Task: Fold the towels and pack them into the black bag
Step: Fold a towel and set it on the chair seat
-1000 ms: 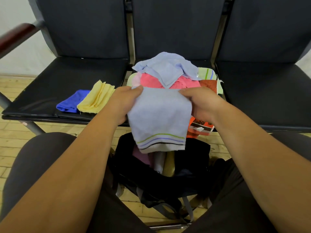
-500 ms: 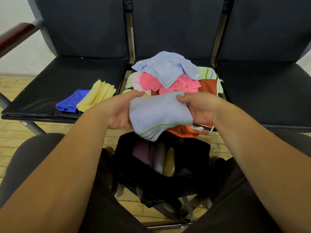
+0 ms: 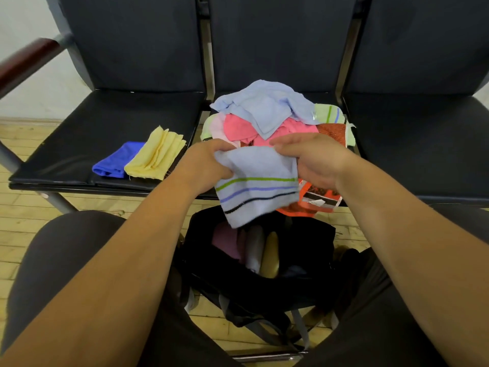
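Both grips are on one towel: the left grip point(image 3: 206, 165) has its fingers curled over the top left edge of the pale blue striped towel point(image 3: 256, 181), and the right grip point(image 3: 315, 162) is clamped on the top right edge. The cloth hangs between them, stripes facing the camera, just above the open mouth of the black bag point(image 3: 312, 242), which sits low between the person's knees. This looks like the middle of a fold rather than the packing itself. The towel seems already doubled, and it probably needs one more fold, bringing the two grips together, before it is narrow enough to go in. A few packed towels point(image 3: 262, 250) already stand on edge in the bag, so the next one would have to slide in upright beside them, probably on the right where dark space shows. The surface is a row of black padded seats point(image 3: 119, 115). On the left seat lie a folded blue towel point(image 3: 116, 161) and a folded yellow towel point(image 3: 156, 154), touching each other and not yet packed. On the middle seat, just behind the grips, sits a loose pile of unfolded towels point(image 3: 264, 109) in blue, pink and green, with an orange patterned cloth point(image 3: 317, 202) hanging off the near edge. Much of the task looks still to be done. A wooden armrest point(image 3: 29, 59) shows at far left, the wall point(image 3: 26, 17) is pale, and the floor point(image 3: 26, 221) is light wood strips.
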A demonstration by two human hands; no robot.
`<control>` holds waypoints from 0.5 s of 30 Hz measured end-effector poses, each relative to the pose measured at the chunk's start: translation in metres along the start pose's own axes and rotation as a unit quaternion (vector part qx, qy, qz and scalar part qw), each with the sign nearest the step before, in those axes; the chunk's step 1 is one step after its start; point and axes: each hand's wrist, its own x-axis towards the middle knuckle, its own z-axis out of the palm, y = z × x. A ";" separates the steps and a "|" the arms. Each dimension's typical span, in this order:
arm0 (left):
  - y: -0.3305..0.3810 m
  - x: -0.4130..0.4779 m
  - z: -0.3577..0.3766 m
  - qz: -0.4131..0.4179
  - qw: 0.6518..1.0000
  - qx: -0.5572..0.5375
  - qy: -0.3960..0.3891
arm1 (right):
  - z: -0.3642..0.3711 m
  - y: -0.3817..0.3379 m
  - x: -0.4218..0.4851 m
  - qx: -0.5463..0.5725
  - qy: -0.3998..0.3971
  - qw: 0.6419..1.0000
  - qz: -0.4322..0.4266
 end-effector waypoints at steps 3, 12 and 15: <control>-0.001 0.001 -0.001 0.022 0.997 0.023 0.066 | 0.006 0.000 -0.010 -0.167 -0.017 0.985 -0.034; 0.007 -0.002 -0.017 0.016 0.996 0.083 0.039 | 0.016 0.003 -0.009 -0.416 0.066 0.903 -0.083; 0.005 -0.001 -0.020 -0.025 0.998 0.059 0.019 | 0.013 -0.003 -0.015 -0.334 0.047 0.941 -0.040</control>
